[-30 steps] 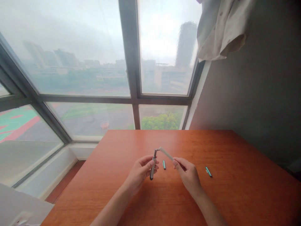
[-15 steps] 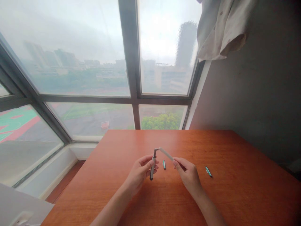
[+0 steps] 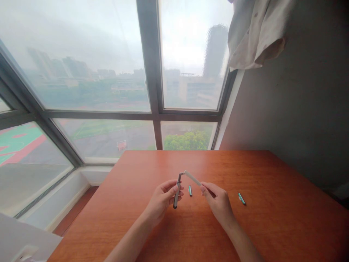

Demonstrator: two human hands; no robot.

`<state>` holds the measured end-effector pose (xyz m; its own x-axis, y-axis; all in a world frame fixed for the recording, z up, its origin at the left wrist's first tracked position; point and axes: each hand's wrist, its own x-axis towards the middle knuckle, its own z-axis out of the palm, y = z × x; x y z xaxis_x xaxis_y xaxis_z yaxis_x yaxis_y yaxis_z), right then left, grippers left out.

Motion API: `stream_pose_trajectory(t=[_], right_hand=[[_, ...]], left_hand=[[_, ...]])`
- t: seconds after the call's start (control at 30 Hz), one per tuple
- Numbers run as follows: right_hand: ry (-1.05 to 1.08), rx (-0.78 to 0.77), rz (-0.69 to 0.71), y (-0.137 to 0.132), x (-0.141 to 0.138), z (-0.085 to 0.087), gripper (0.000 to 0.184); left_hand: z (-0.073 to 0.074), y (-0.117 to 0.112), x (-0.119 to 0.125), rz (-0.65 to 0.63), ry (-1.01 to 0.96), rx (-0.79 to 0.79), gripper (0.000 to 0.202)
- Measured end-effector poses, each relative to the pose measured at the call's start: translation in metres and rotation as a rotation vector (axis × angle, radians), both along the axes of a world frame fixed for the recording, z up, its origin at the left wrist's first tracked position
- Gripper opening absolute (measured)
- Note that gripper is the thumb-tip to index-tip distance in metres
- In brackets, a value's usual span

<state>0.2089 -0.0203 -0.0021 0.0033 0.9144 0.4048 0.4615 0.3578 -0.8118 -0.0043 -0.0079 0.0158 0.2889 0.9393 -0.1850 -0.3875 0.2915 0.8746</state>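
Observation:
My left hand (image 3: 163, 198) is closed around a grey and black razor handle (image 3: 177, 196), held upright and slightly tilted, its bent neck at the top pointing right. My right hand (image 3: 218, 202) pinches a slim, pale whitish stick (image 3: 193, 177) that slants up to the left. The stick's far tip is at the end of the razor's neck; whether they touch I cannot tell. Between my hands, a small green and black razor cartridge (image 3: 190, 190) lies on the table. A second razor cartridge (image 3: 241, 198) rests farther right, beyond my right hand.
The reddish-brown wooden table (image 3: 272, 225) reaches to the window frame (image 3: 109, 115) ahead. A pale garment (image 3: 256, 40) hangs at the upper right, in front of a dark wall (image 3: 294, 109). A white surface (image 3: 24, 236) borders the table at the lower left.

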Motion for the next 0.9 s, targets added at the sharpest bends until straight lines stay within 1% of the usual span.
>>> stream_pose_trajectory(t=[0.3, 0.57, 0.7, 0.8, 0.9], right_hand=[[-0.026, 0.013, -0.040, -0.0013, -0.0002, 0.0018, 0.034], [0.026, -0.012, -0.069, -0.0014, 0.0014, 0.0027, 0.035], [0.070, -0.035, -0.014, -0.0025, -0.0003, 0.0033, 0.036], [0.066, -0.043, 0.033, -0.0033, -0.0029, 0.0041, 0.036], [0.063, -0.052, 0.050, -0.0036, -0.0044, 0.0045, 0.037]], left_hand=[[-0.0022, 0.0005, 0.0014, 0.039, -0.020, -0.001, 0.035], [-0.0038, 0.0011, 0.0006, 0.051, -0.010, 0.016, 0.032], [-0.0032, 0.0013, 0.0012, 0.052, -0.006, 0.031, 0.032], [-0.0039, 0.0014, 0.0021, 0.057, 0.017, 0.055, 0.032], [-0.0062, 0.0019, 0.0023, 0.065, 0.037, 0.076, 0.032]])
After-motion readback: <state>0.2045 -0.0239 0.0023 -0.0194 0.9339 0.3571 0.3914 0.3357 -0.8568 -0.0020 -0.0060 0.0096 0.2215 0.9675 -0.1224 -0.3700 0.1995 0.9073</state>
